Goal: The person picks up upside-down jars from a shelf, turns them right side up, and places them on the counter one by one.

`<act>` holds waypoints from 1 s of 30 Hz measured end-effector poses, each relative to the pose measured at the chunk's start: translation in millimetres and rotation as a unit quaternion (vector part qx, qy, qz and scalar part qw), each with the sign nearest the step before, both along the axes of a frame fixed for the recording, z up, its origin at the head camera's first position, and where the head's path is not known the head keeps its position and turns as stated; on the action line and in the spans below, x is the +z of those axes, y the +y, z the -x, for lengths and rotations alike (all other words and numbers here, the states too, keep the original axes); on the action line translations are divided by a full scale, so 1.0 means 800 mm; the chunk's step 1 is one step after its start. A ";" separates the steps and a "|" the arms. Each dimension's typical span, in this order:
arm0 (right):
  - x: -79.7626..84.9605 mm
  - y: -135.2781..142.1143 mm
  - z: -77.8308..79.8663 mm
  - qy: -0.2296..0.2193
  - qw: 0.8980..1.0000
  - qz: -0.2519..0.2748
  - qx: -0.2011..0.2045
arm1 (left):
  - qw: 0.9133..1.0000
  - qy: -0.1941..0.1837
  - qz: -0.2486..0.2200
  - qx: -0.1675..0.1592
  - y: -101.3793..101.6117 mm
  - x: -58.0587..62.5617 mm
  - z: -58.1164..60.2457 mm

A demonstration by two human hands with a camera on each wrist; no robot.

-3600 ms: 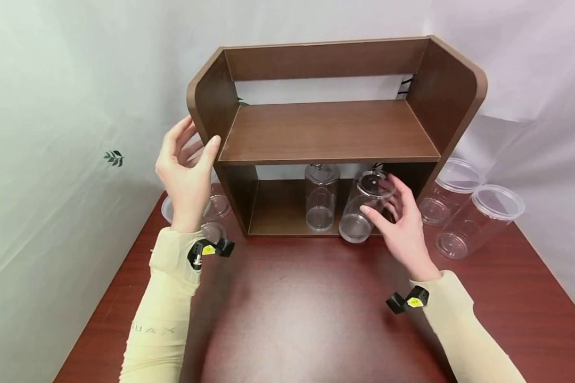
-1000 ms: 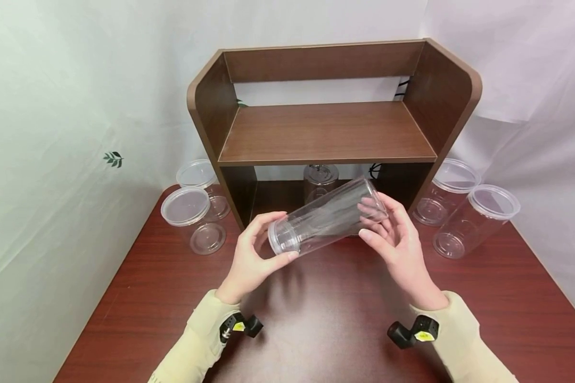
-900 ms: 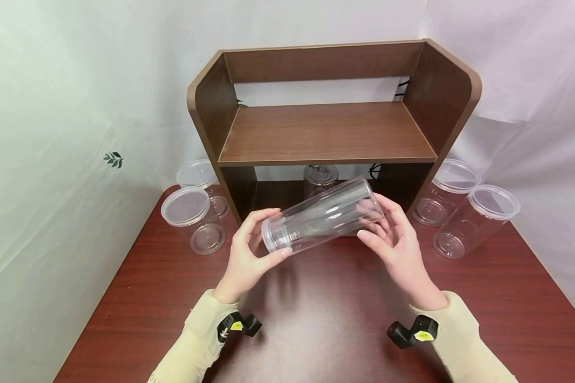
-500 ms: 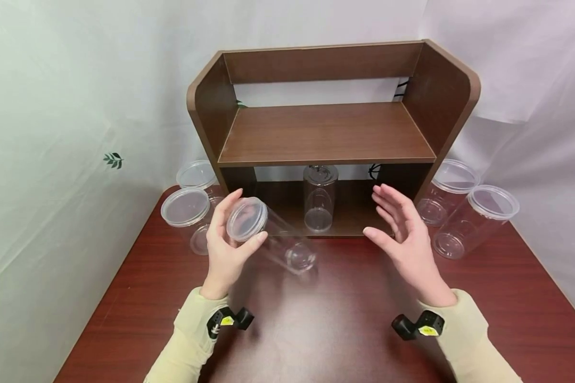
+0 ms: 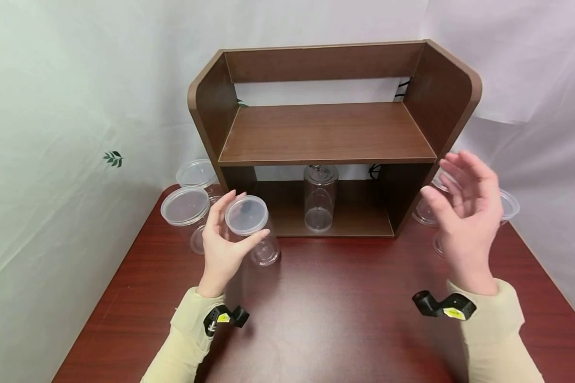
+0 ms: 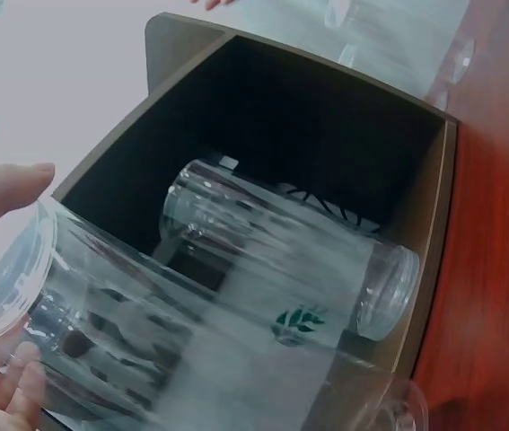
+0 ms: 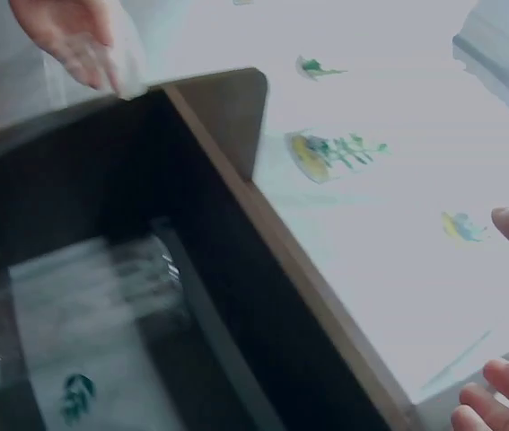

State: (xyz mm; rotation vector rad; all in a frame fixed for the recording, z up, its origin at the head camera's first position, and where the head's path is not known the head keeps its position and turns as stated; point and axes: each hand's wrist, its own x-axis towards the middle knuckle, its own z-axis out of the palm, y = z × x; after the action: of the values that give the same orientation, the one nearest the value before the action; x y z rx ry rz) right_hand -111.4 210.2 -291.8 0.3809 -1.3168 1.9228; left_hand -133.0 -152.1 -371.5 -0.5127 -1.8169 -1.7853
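My left hand (image 5: 222,252) grips a clear plastic jar (image 5: 247,215) near its lid, thumb and fingers on opposite sides. The jar stands upright, lid up, in front of the shelf's left side. In the left wrist view, the held jar (image 6: 119,323) overlaps another clear jar on the shelf. That shelf jar (image 5: 320,199) stands in the lower compartment with a clear end on top. My right hand (image 5: 471,221) is raised, fingers apart and holding nothing, in front of two lidded jars on the right, which it partly hides. Its fingers (image 7: 496,391) show at the right wrist view's edge.
A brown two-tier shelf (image 5: 326,133) stands at the back of the reddish table (image 5: 326,314). Left of it are two lidded jars, the nearer jar (image 5: 186,207) close beside my left hand. To the right, a lidded jar (image 5: 509,205) shows behind my right hand. White cloth hangs behind.
A jar gripped by my right hand on the shelf came out and was held tilted between both hands. My left hand turned it lid up; my right hand released it and moved right.
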 end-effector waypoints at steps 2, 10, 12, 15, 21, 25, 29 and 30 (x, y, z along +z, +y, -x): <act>0.007 0.006 0.005 -0.001 1.000 0.016 -0.024 | 1.000 -0.010 0.001 0.002 -0.001 -0.002 0.000; 0.025 0.029 0.034 -0.050 0.995 0.024 -0.086 | 0.997 -0.070 0.010 0.016 0.002 0.016 -0.018; 0.028 0.034 0.042 -0.071 0.993 0.014 -0.092 | 0.996 -0.086 0.018 0.023 0.002 0.022 -0.024; 0.030 0.039 0.052 -0.101 0.991 0.006 -0.090 | 0.994 -0.102 0.027 0.031 0.000 0.022 -0.027; 0.027 0.044 0.069 -0.133 0.988 -0.019 -0.081 | 0.993 -0.104 0.037 0.036 -0.010 0.006 -0.022; 0.022 0.046 0.074 -0.144 0.984 -0.041 -0.101 | 0.995 -0.092 0.028 0.035 -0.021 -0.010 -0.014; 0.018 0.048 0.079 -0.142 0.978 -0.069 -0.134 | 0.996 -0.077 0.024 0.035 -0.030 -0.017 -0.009; 0.017 0.049 0.080 -0.141 0.977 -0.076 -0.142 | 0.997 -0.073 0.023 0.033 -0.031 -0.017 -0.008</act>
State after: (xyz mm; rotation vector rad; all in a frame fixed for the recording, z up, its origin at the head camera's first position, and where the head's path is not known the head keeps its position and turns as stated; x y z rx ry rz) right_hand -175.7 249.3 -277.8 -0.0120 -1.6116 1.6835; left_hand -126.6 -176.8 -384.9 -0.3434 -1.9534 -1.7814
